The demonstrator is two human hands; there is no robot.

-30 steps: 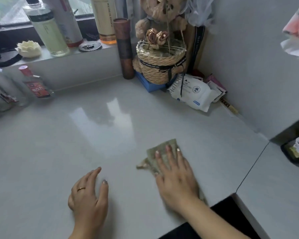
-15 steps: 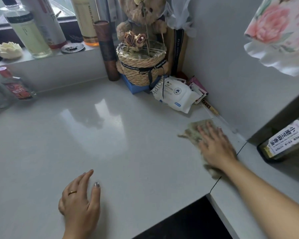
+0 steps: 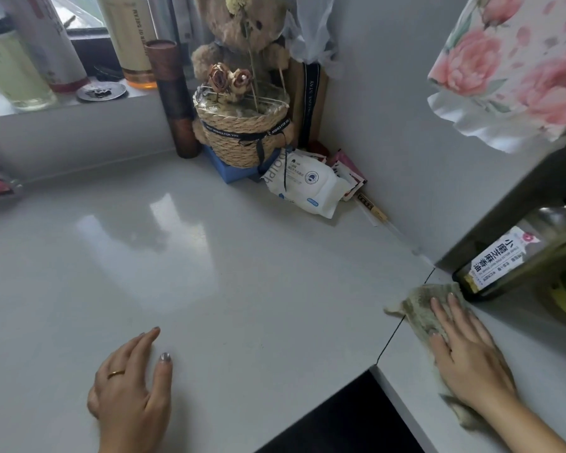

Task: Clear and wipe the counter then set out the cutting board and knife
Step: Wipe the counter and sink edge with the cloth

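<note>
Resting flat on the surface [image 3: 242, 273] at left, the left grip [image 3: 131, 387] is lying open, fingers spread, holding nothing. Further right, past the seam [image 3: 393, 335], the right grip [image 3: 468, 358] is pressing a cloth [image 3: 419, 302] down with straight fingers, palm flat. The cloth is lying under and ahead of that grip, its long axis running towards the oil bottle [image 3: 510, 256] just beside it. Wiping is judged under way; cutting board and knife are not showing.

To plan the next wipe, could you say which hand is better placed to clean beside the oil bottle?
Right: the right hand presses the cloth beside the oil bottle; the left hand rests empty, far off.
</note>
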